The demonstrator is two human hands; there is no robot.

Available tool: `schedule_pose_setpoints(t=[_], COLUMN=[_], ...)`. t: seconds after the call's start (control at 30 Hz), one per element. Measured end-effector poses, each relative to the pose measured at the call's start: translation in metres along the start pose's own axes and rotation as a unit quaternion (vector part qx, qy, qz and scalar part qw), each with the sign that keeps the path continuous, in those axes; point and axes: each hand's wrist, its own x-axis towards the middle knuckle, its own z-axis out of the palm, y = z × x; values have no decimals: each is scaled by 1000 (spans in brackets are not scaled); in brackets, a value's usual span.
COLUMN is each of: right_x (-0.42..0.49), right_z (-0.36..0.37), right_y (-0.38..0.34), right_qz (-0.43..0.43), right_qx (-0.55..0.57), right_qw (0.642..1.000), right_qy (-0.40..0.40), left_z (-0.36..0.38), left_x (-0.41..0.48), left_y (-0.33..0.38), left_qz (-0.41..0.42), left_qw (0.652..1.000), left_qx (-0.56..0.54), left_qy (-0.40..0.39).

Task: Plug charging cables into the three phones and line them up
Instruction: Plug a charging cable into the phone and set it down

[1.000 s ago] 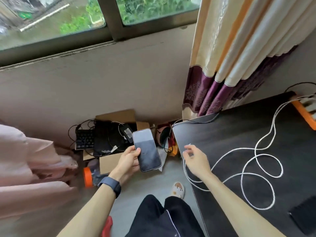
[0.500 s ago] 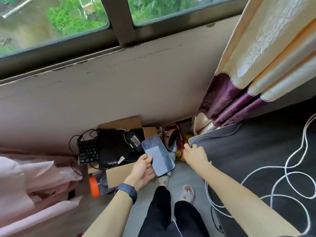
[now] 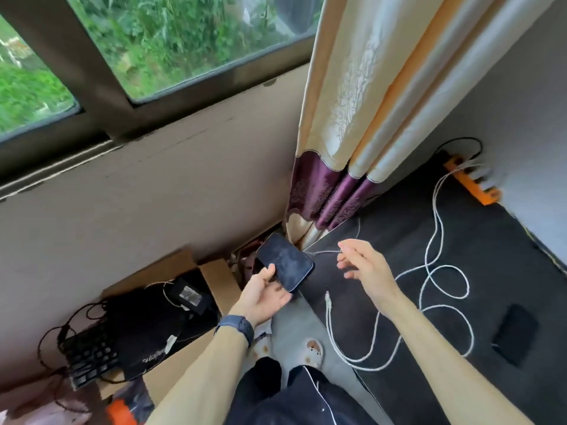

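**Slick phone in one hand, limp cable at the other**

I see the phone (image 3: 283,262) held up in my left hand (image 3: 264,294), just off the near corner of the dark surface (image 3: 399,240), screen up and dark. The left grip is pressed on it: thumb across the lower edge of the glass, fingers underneath. I judge it a light but rigid slab, smooth and slippery, and fragile if it drops to the floor below, so I want the hold on its long edges, leaving the port end free.

My right hand (image 3: 365,268) hovers over the surface with fingers spread and loosely curled. A thin grey cable (image 3: 325,252) runs from the table corner to the fingertips; I cannot tell whether the thumb and forefinger are actually pinching its end or only touching it.

The white charging cable (image 3: 435,277) lies in loose loops on the surface, running back toward the orange power strip (image 3: 472,185) by the wall, and its small plug end (image 3: 328,297) rests free near the edge. That cord looks soft and floppy; it will not push, so I should take it right at the stiff plug, not along the line. A second dark phone (image 3: 515,334) lies flat farther right, well apart from both hands. I see no cable seated yet.
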Motion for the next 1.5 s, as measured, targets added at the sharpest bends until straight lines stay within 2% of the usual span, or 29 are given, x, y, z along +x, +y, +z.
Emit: schedule_pose_setpoints(t=[0.17, 0.27, 0.37, 0.43, 0.5, 0.57, 0.63, 0.7, 0.77, 0.8, 0.87, 0.93, 1.0, 1.1, 1.17, 1.2, 1.23, 1.3, 1.33, 1.37, 1.4, 1.5], right_x=[-17, -24, -24, -16, -5, 2, 4, 1, -11, -18, -30, -38, -35, -24, -20, -19, -19, -21, -23, -25, -28, -37], right_z=[-47, -69, -86, -101, -127, -159, -189, -206, -218, -223, -233, -240, -242, -236, -233, -233, -233, -236, -239, -241, -242, -249], right_y=[-10, -7, 2, 12, 20, 30, 51, 81, 117, 136, 172, 201, 217, 227, 232, 235, 236, 238, 238, 238, 236, 230], right_qz=[19, 20, 17, 18, 22, 30, 46, 73, 101, 114, 148, 186, 212, 223, 222, 221, 214, 198, 188, 178, 166, 130], right_qx=[103, 150, 126, 123, 179, 240, 236, 143, -59, -169, -348, -437, -470, -456, -432, -423, -418, -403, -390, -370, -341, -229], right_qw=[993, 986, 989, 979, 947, 904, 889, 903, 919, 916, 887, 856, 841, 846, 855, 859, 862, 871, 878, 887, 899, 932], right_qy=[50, 64, 82, 160, 265, 351, 389, 398, 376, 346, 265, 203, 164, 166, 179, 185, 189, 200, 206, 210, 217, 249], left_z=[58, 81, 91, 90, 86, 78, 70, 68, 77, 86, 94, 95, 95, 105, 108, 108, 108, 113, 118, 126, 136, 176], left_x=[5, 6, 10, 15, 18, 20, 26, 34, 40, 40, 49, 62, 78, 92, 102, 107, 112, 116, 119, 121, 121, 143], left_y=[11, 20, 18, 10, -2, -12, -23, -36, -54, -62, -72, -79, -86, -102, -114, -118, -119, -122, -124, -126, -129, -133], left_qz=[10, 22, 31, 50, 62, 54, 36, 29, 35, 41, 62, 66, 71, 61, 47, 46, 50, 63, 83, 102, 116, 177], left_qw=[999, 999, 996, 986, 978, 977, 978, 976, 971, 967, 953, 928, 888, 821, 798, 773, 728, 578, 524, 511, 521, 576], left_qx=[-10, 1, 79, 154, 194, 194, 172, 174, 206, 226, 278, 350, 440, 554, 586, 615, 663, 789, 821, 825, 816, 767], left_qy=[-50, -31, -6, 24, 52, 75, 108, 131, 115, 108, 103, 105, 110, 127, 136, 151, 163, 198, 211, 218, 222, 222])
